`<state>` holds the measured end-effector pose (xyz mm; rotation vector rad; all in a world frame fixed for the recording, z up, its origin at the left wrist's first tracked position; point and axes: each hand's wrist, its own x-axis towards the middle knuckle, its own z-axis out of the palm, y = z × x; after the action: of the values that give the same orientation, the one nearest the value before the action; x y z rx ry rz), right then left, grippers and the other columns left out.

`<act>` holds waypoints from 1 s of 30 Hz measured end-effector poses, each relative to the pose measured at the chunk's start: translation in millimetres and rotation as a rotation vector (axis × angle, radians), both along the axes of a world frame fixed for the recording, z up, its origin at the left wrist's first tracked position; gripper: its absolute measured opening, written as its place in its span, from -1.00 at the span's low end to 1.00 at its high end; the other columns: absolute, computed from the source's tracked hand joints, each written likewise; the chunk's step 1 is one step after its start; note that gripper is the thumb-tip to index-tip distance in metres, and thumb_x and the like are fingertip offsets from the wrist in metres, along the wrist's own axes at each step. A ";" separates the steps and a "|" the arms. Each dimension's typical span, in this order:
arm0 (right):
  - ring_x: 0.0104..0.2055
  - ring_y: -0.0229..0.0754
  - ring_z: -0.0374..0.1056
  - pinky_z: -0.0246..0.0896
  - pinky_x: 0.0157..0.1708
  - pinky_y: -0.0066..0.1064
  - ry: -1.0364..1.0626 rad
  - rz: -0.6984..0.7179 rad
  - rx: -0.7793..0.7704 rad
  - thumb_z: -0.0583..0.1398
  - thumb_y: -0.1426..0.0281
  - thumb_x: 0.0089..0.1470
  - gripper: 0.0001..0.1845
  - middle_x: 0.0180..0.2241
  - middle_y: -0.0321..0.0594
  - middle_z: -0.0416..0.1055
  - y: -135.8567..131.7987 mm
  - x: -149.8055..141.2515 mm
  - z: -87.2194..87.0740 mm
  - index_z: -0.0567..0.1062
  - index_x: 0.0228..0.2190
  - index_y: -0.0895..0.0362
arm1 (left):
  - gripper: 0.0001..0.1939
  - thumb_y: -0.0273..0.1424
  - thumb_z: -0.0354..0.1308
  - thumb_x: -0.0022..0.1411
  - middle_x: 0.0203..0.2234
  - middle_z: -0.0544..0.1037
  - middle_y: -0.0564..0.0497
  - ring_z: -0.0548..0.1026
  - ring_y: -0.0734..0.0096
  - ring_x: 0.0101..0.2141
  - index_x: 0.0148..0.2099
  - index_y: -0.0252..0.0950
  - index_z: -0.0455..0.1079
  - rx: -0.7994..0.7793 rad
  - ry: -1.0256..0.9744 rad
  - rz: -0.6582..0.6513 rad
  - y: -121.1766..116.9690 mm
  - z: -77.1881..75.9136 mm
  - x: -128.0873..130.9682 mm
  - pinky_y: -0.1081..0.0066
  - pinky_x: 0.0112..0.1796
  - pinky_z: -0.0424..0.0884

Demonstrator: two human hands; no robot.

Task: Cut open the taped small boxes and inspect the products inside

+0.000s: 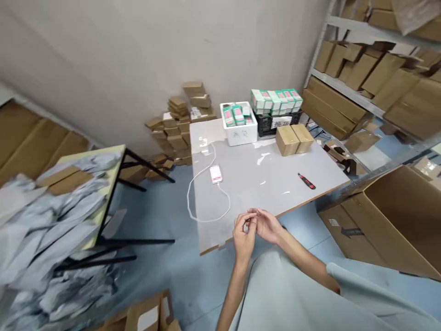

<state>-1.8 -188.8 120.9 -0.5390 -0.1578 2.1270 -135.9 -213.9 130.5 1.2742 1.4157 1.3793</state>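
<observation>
My left hand and my right hand meet over the front edge of the white table. The left fingers curl round toward the thumb, leaving a small loop. Bent inward, the right fingers touch the left fingertips, and part of the right palm shows. Whatever lies between the fingertips, if anything, is too small to make out. Beyond the right hand lies a black and red utility knife. A phone-like device with a blurred screen rests farther left, with a white cable looping off the table's left edge.
At the table's back stand a white foam box of green-and-white cartons, a black crate topped with similar cartons, and two brown boxes. A large open carton stands right. Grey bags cover the left table.
</observation>
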 end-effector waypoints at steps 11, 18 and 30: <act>-0.11 -0.14 0.67 0.57 -0.05 -0.31 0.160 -0.225 -0.100 0.14 0.06 0.58 -0.61 -0.17 -0.24 0.74 100.7 238.8 22.8 0.65 0.04 0.02 | -0.64 -0.08 0.30 0.32 -0.47 0.47 0.04 0.42 0.35 -0.41 -0.41 -0.20 0.45 -0.222 -0.468 -0.186 148.9 24.5 264.1 0.41 -0.34 0.39; -0.27 -0.22 0.67 0.59 -0.24 -0.44 0.192 -0.371 -0.226 -0.07 0.10 0.68 -0.36 -0.28 -0.18 0.76 101.1 273.3 2.3 0.71 -0.17 0.06 | -0.34 -0.02 0.35 0.28 -0.72 0.09 0.14 0.14 0.48 -0.62 -0.63 -0.15 0.05 -0.400 -0.611 -0.382 174.3 31.4 311.9 0.40 -0.48 0.22; -0.36 -0.19 0.63 0.53 -0.52 -0.50 -0.089 -0.435 -0.064 0.31 0.21 0.53 -0.71 -0.37 -0.24 0.69 144.0 285.7 -25.5 0.66 -0.26 0.07 | -0.33 0.05 0.29 0.21 -0.70 0.10 0.09 0.16 0.46 -0.61 -0.62 -0.10 -0.06 -0.588 -0.662 -0.460 225.1 22.8 336.5 0.42 -0.59 0.15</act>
<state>283.9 -44.8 95.4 -0.6422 -0.0177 1.6901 200.5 11.2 153.3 0.6091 0.8838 0.8500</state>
